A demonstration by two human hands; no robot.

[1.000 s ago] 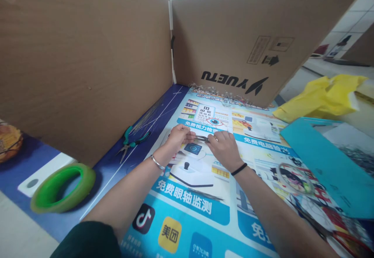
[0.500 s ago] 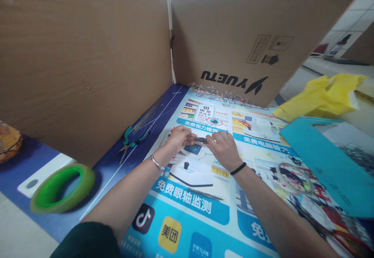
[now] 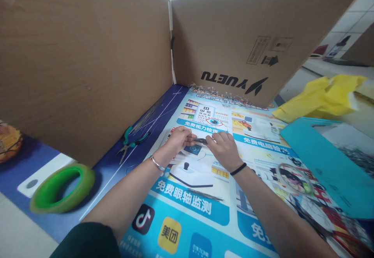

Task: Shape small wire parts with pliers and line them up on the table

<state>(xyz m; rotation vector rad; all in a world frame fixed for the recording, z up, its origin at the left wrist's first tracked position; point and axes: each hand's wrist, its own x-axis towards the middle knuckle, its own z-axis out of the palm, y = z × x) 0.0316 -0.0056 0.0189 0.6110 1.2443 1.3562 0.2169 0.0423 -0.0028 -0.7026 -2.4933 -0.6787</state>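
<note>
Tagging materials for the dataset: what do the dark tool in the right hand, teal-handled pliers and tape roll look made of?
Dark tool: probably metal, from its faint sheen; the right hand hides part of it.
Teal-handled pliers: likely metal head, grey; handles perhaps plastic or rubber, evenly coloured.
Tape roll: likely plastic film, smooth and translucent yellow-green outside.

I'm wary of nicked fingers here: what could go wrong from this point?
The dark plier-like tool in the right hand reaches toward the left hand, so a slip might pinch it.
The red-handled scissors appear close beside the right forearm, which could brush them if it shifts.
The loose thin strands on the printed sheet could scatter if a hand sweeps across.
</note>
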